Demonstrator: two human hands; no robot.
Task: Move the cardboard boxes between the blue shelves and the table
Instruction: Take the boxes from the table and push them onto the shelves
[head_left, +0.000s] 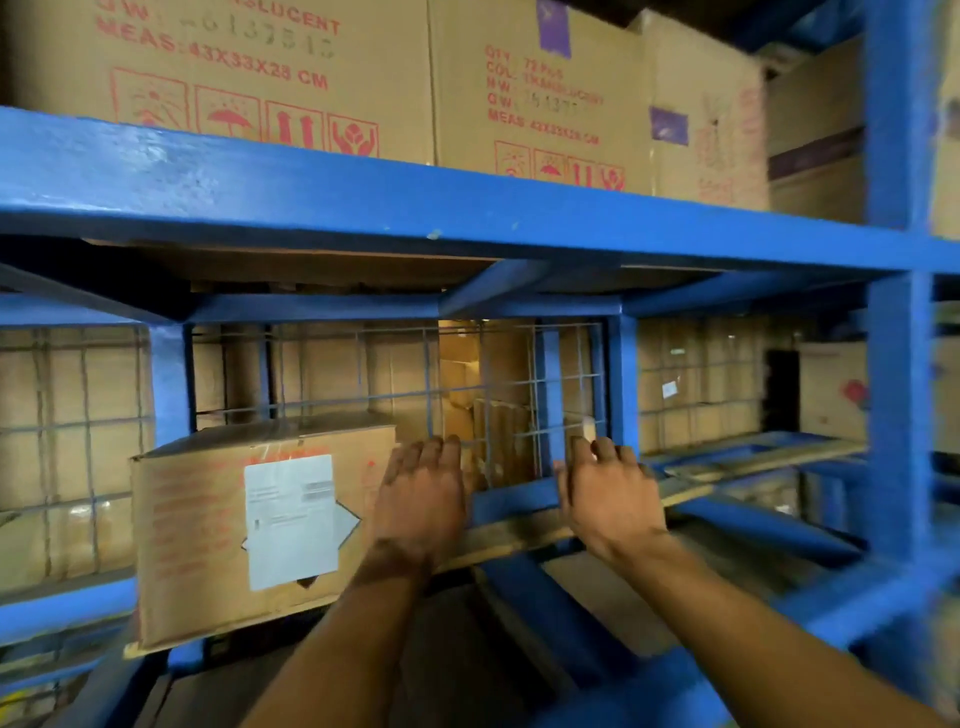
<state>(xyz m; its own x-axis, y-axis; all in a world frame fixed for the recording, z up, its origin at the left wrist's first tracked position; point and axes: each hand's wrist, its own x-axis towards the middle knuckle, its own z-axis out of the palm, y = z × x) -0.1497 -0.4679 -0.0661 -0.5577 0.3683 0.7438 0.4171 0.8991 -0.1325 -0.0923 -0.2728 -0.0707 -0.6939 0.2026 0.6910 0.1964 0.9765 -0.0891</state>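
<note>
You have two hands in view, your left hand (421, 488) and your right hand (610, 493); one cardboard box (197, 540) sits on the nearer level of the blue shelves (363, 197), carrying one white label (291, 519); on the level above you can count at least three large boxes: the left box (234, 57), the middle box (540, 104) and the far box (815, 130); the left and middle ones each show four red handling symbols (244, 119); there are two purple tape patches (555, 28); boxes behind the wire mesh (509, 384) are too blurred to count.
</note>
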